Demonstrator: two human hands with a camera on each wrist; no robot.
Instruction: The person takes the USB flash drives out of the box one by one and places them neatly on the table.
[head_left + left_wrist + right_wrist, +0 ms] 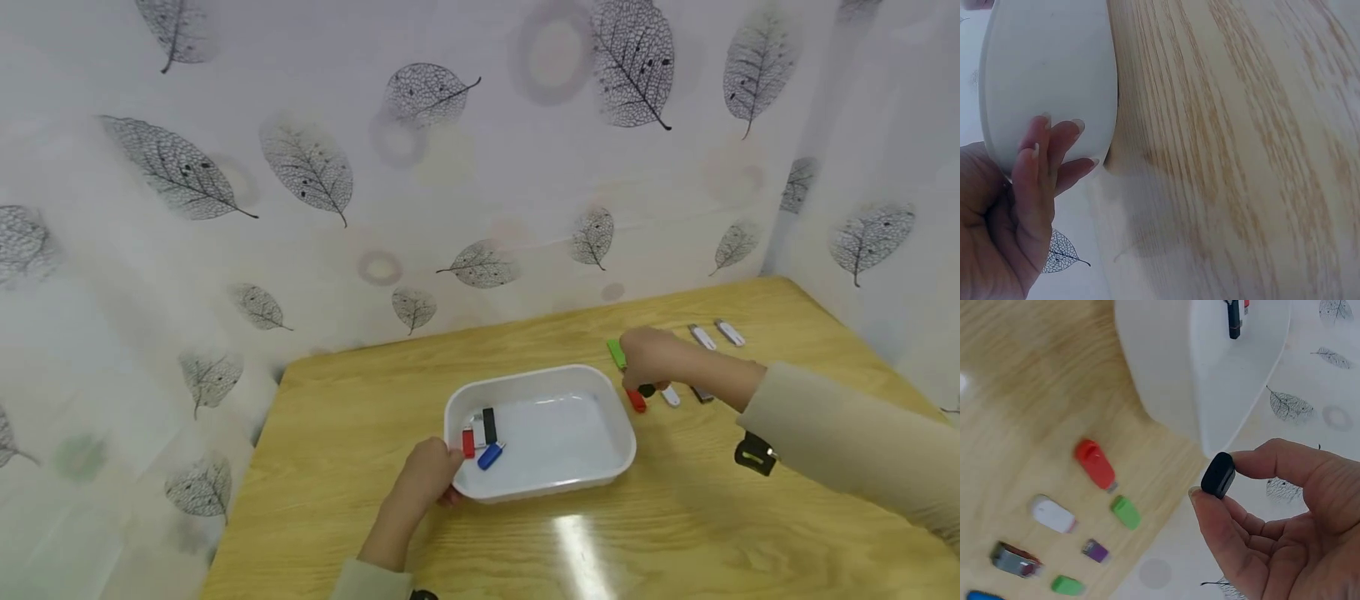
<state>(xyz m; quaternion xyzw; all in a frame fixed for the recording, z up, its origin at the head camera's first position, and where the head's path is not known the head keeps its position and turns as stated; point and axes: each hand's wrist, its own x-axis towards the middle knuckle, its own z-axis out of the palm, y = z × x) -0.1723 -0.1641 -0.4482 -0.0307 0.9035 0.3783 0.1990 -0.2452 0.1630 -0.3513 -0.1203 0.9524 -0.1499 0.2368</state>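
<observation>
A white plastic tray (540, 492) rests on the wooden table. Inside, at its left end, lie a red USB stick (468, 443), a black one (490, 425) and a blue one (491, 455). My left hand (429, 471) grips the tray's left end, thumb at the rim; in the left wrist view its fingers (1038, 150) lie against the outer wall. Beyond the tray's right end, my right hand (656, 358) pinches a small black USB stick (1218, 475) between thumb and index finger, held above the table.
Right of the tray lie several loose USB sticks: red (1094, 464), white (1052, 514), green (1125, 512), purple (1095, 550) and a dark metallic one (1015, 559). Two white ones (729, 332) lie farther back. A leaf-patterned curtain (480, 167) hangs behind the table.
</observation>
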